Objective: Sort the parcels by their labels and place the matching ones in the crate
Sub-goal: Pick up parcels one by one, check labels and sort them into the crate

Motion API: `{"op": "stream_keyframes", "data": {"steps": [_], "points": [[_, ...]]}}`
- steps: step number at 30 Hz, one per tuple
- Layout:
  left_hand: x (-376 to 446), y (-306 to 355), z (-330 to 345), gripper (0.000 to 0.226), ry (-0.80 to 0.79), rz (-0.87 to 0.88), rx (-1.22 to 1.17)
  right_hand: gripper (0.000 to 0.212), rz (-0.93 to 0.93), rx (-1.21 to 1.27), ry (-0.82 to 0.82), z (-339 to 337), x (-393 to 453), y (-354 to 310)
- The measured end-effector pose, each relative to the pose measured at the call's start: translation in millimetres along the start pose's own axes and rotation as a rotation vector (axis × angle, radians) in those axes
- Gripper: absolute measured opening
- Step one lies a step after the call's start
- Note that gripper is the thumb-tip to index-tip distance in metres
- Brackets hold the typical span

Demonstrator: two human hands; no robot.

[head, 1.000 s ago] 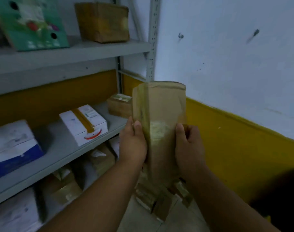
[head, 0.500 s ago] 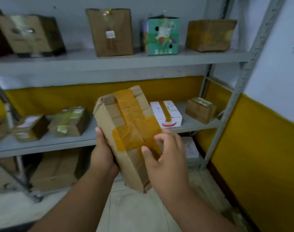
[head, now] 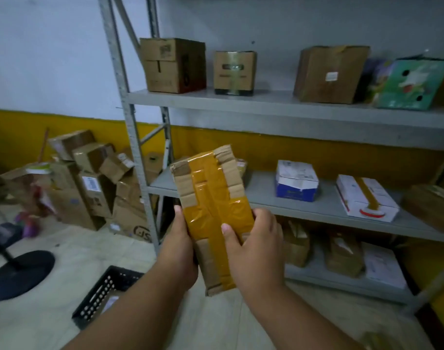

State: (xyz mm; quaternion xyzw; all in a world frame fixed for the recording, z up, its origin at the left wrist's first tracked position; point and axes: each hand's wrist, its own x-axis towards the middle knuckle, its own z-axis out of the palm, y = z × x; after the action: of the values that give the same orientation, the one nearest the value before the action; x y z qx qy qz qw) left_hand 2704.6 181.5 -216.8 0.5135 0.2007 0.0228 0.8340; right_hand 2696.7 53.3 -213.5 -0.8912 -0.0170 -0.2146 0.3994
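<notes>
Parcels everywhere, so biggest stuff first: the shelf (head: 316,107) fills most of our view, boxes along every level, and a pile of cartons (head: 89,183) slumps against the wall to its left. Down on the floor by our left arm sits the crate (head: 102,294), black and perforated, with something pale inside that we can't make out.

Then the parcel (head: 213,210) itself, a flat cardboard one crossed with brown tape, held upright in front of the shelf, well above the crate.

What could go wrong, as we see it: only the taped side faces us and no label shows there, so dropping it in now would be a guess at the match. Tape is slick too, and the grip sits low on a tall parcel, so it could tip or slide out on the way down.

Our left hand (head: 180,248) wraps its edge, thumb in front. Our right hand (head: 256,246) grips the other edge, thumb pressed on the tape. Fingers on both are curled behind, out of sight.
</notes>
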Motion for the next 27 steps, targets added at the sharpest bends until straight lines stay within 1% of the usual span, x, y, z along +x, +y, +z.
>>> {"op": "stream_keyframes", "data": {"steps": [1, 3, 5, 7, 8, 11, 12, 13, 15, 16, 17, 19, 20, 21, 23, 27], "points": [[-7, 13, -27, 0.062, -0.007, 0.017, -0.043, 0.039, -0.06, 0.046, -0.02, 16, -12, -18], [-17, 38, -84, 0.076, 0.047, 0.03, -0.108, 0.03, -0.197, 0.187, -0.102, 46, -34, -53], [-23, 59, -137, 0.086, 0.107, 0.011, -0.146, 0.025, -0.284, 0.349, -0.207, 71, -50, -87], [-31, 76, -180, 0.083, 0.16, 0.022, -0.152, 0.013, -0.287, 0.477, -0.311, 90, -60, -122], [-33, 83, -199, 0.079, 0.197, 0.024, -0.153, 0.01, -0.275, 0.504, -0.354, 99, -64, -138], [-40, 102, -243, 0.066, 0.283, 0.077, -0.132, 0.01, -0.254, 0.513, -0.386, 128, -75, -178], [-41, 107, -253, 0.061, 0.311, 0.103, -0.107, 0.018, -0.242, 0.503, -0.385, 138, -79, -188], [-41, 110, -262, 0.057, 0.353, 0.123, -0.076, 0.034, -0.223, 0.48, -0.406, 148, -81, -197], [-43, 117, -278, 0.054, 0.423, 0.166, -0.029, 0.077, -0.174, 0.415, -0.506, 168, -81, -213], [-42, 120, -287, 0.055, 0.458, 0.185, 0.005, 0.094, -0.154, 0.392, -0.574, 179, -78, -220], [-38, 123, -296, 0.055, 0.491, 0.209, 0.059, 0.104, -0.14, 0.381, -0.636, 190, -75, -226], [-25, 127, -315, 0.051, 0.596, 0.256, 0.151, 0.112, -0.125, 0.368, -0.694, 213, -66, -236], [-18, 129, -322, 0.051, 0.632, 0.28, 0.222, 0.114, -0.121, 0.367, -0.681, 224, -62, -240], [-9, 132, -328, 0.052, 0.634, 0.313, 0.315, 0.116, -0.116, 0.368, -0.651, 236, -57, -243], [15, 138, -334, 0.055, 0.6, 0.368, 0.47, 0.115, -0.109, 0.368, -0.58, 261, -46, -247], [78, 141, -351, 0.066, 0.51, 0.332, 0.556, 0.1, -0.069, 0.348, -0.496, 313, -20, -243]]}}
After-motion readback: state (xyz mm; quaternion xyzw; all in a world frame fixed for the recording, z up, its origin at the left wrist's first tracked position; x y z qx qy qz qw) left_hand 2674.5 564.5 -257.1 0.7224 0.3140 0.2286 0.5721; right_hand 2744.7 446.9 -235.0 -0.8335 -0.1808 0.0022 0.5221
